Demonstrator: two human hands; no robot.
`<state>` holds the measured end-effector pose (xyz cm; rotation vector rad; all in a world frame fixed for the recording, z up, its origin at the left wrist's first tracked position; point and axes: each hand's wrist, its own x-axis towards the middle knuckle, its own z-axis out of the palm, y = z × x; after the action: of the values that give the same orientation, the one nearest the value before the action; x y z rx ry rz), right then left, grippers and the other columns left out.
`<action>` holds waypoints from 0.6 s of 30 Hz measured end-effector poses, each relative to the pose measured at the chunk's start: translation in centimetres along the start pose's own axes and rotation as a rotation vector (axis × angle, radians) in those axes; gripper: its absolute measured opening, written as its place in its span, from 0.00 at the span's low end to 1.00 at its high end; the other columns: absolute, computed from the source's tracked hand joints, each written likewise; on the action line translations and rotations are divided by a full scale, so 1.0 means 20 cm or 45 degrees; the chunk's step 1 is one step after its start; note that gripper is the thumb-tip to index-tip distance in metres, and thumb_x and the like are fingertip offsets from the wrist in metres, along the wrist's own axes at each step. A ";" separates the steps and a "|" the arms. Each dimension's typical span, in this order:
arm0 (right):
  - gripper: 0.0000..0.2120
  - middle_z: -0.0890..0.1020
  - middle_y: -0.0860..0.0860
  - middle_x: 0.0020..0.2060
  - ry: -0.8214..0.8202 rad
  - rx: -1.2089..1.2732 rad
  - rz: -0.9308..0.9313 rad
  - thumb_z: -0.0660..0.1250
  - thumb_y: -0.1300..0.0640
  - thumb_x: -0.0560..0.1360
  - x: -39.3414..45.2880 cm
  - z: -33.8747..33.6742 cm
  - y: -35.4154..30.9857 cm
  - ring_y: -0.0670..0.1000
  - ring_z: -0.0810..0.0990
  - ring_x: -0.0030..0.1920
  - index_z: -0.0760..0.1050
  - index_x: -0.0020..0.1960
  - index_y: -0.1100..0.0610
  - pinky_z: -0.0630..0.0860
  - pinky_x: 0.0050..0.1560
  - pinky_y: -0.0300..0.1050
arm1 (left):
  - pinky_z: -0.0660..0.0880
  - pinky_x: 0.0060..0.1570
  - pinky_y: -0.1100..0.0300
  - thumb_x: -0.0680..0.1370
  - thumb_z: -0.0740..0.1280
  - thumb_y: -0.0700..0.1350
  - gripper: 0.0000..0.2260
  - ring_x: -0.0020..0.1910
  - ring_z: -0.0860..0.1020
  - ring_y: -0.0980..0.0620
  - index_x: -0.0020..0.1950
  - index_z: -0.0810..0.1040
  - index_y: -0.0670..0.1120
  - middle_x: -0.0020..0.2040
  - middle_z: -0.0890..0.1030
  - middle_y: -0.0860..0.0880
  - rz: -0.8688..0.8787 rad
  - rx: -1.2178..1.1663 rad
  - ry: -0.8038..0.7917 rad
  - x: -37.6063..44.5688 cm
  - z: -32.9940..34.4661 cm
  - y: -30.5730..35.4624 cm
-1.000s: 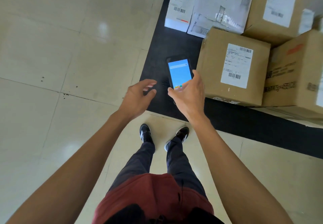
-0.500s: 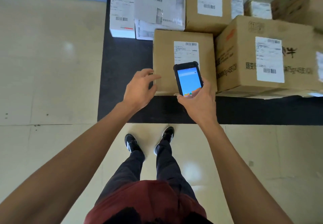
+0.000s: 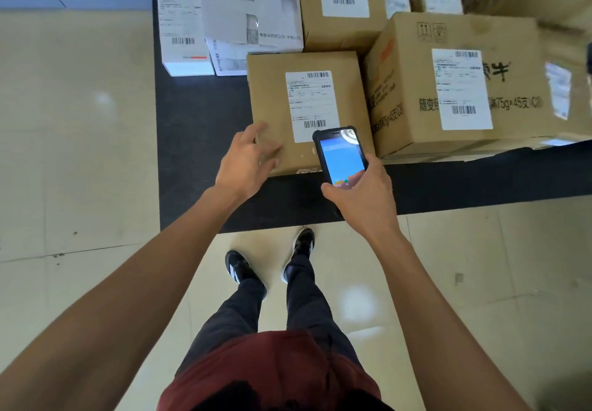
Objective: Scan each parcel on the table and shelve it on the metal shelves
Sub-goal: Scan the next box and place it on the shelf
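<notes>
Item: cardboard parcel [image 3: 282,96], brown, squarish, white shipping label [image 3: 312,106] on top. Located at frame centre, on the near edge of the black desk [image 3: 198,128]. It is judged stiff-walled and of moderate weight; contents unknown, so fragility cannot be told. Hold is best taken at two opposite side walls, the label left uncovered.

Left hand [image 3: 246,162]: fingers spread, laid on the parcel's near left corner, nothing gripped.

Right hand [image 3: 362,195]: fingers wrapped round a handheld scanner [image 3: 341,155], lit screen up, held over the label's lower barcode.

Adjacent: larger printed carton [image 3: 458,83] just right; white parcels [image 3: 185,32] at upper left.
</notes>
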<state>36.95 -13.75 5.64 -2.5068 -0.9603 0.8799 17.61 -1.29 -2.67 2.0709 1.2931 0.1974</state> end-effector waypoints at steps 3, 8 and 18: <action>0.40 0.72 0.50 0.61 -0.013 -0.010 0.019 0.78 0.44 0.69 -0.03 0.00 0.01 0.51 0.73 0.63 0.62 0.73 0.53 0.81 0.57 0.55 | 0.71 0.70 0.46 0.80 0.72 0.46 0.15 0.74 0.66 0.46 0.67 0.82 0.50 0.78 0.65 0.50 -0.012 -0.051 0.003 0.00 0.01 -0.01; 0.38 0.70 0.48 0.57 -0.082 -0.089 0.022 0.78 0.44 0.68 -0.07 -0.01 0.04 0.52 0.74 0.58 0.64 0.70 0.53 0.82 0.53 0.55 | 0.71 0.71 0.47 0.80 0.72 0.44 0.14 0.73 0.67 0.47 0.66 0.83 0.49 0.78 0.64 0.52 -0.063 -0.140 0.002 0.02 0.04 -0.02; 0.39 0.68 0.47 0.55 -0.093 -0.133 0.040 0.77 0.43 0.68 -0.13 -0.03 0.08 0.49 0.74 0.56 0.64 0.71 0.54 0.77 0.48 0.46 | 0.72 0.71 0.43 0.80 0.71 0.45 0.14 0.74 0.67 0.47 0.67 0.82 0.49 0.79 0.61 0.53 -0.074 -0.143 -0.027 0.03 0.06 -0.02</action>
<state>36.61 -16.82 6.40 -2.5996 -1.0176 0.9606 18.07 -1.21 -3.96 1.9337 1.2975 0.2168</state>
